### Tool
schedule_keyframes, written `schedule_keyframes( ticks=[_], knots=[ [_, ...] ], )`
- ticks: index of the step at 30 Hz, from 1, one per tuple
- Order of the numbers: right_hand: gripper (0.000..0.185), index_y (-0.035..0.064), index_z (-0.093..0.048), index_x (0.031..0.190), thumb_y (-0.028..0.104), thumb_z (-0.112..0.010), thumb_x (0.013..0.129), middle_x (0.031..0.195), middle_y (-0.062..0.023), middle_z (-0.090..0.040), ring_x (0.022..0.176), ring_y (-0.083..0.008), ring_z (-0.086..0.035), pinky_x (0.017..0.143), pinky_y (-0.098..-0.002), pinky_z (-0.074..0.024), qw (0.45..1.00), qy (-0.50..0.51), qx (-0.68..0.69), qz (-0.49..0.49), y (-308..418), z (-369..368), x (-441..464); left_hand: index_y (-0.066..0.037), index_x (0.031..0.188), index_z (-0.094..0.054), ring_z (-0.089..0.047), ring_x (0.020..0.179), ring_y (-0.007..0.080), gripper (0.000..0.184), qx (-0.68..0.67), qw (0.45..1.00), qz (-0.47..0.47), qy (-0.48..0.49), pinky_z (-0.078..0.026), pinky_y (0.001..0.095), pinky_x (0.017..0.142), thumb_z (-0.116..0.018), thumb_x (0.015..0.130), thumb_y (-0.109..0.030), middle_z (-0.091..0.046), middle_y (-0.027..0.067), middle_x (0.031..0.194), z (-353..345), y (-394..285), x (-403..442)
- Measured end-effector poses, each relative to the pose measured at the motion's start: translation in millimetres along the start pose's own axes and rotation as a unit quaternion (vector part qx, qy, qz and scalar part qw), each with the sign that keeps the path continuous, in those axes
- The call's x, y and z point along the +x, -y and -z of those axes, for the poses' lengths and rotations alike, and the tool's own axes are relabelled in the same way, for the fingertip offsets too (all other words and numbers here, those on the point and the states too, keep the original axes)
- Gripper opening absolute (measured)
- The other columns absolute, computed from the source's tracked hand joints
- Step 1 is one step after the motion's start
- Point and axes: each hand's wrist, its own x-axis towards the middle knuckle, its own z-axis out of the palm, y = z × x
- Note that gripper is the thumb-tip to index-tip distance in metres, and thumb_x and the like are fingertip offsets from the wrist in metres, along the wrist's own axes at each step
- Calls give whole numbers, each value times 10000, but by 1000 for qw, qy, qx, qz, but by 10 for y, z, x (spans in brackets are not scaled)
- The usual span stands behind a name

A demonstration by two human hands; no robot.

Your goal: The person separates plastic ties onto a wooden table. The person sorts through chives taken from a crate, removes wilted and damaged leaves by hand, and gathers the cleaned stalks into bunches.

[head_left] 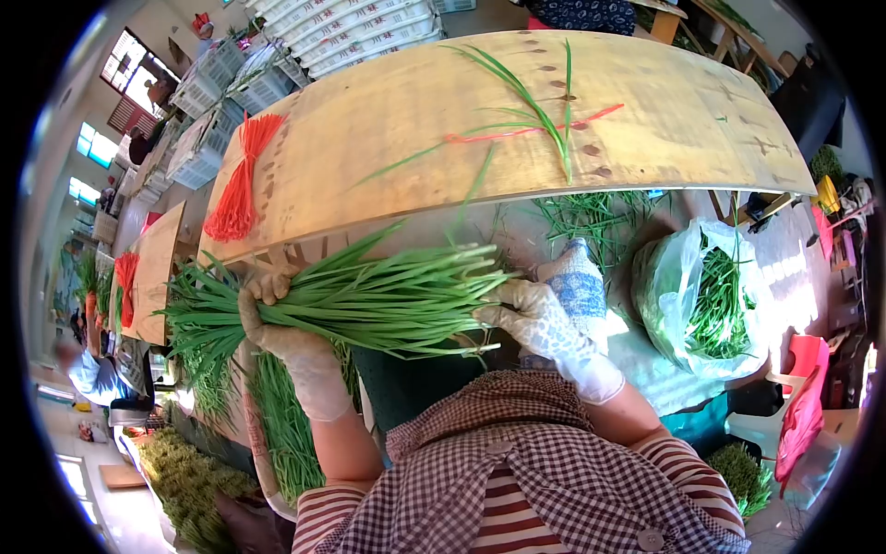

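My left hand (286, 337), in a pale glove, is wrapped round the leafy end of a bundle of long green stalks (378, 295). The bundle lies sideways in front of my chest, its cut ends pointing right. At those cut ends, my right hand (540, 319), also gloved, pinches some stalks between thumb and fingers. Beyond the bundle, a few loose green leaves (540, 111) lie across a red tie (600, 115) on the wooden table (369, 120). A bunch of red ties (245, 180) rests at the table's left end.
Right of me stands a plastic bag (664, 305) of green leaves. A basket (258, 434) of green stalks is at my lower left. White crates (360, 32) are stacked beyond the table. Another person (97, 374) is at far left, near a red chair-like object's opposite side.
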Motion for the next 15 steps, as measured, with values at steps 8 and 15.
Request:
schedule_keyframes(
  ticks=[8, 15],
  knots=[
    [270, 32, -670, 1105, 129, -690, 853, 936, -80, -718, 799, -177, -677, 735, -287, -539, 961, -244, -36, -125, -1124, 644, -20, -165, 670, -394, -404, 575, 108, 252, -73, 988, -64, 118, -423, 292, 737, -583, 837, -164, -386, -47, 581, 257, -564, 265],
    [349, 177, -686, 1100, 141, -670, 753, 991, -10, -682, 958, -178, -631, 829, -327, -491, 896, -168, -239, 335, 179, 174, 166, -161, 680, -396, -408, 579, 104, 259, -75, 975, 11, 208, -409, 246, 686, -615, 817, -152, -386, -40, 571, 197, -351, 198]
  ],
)
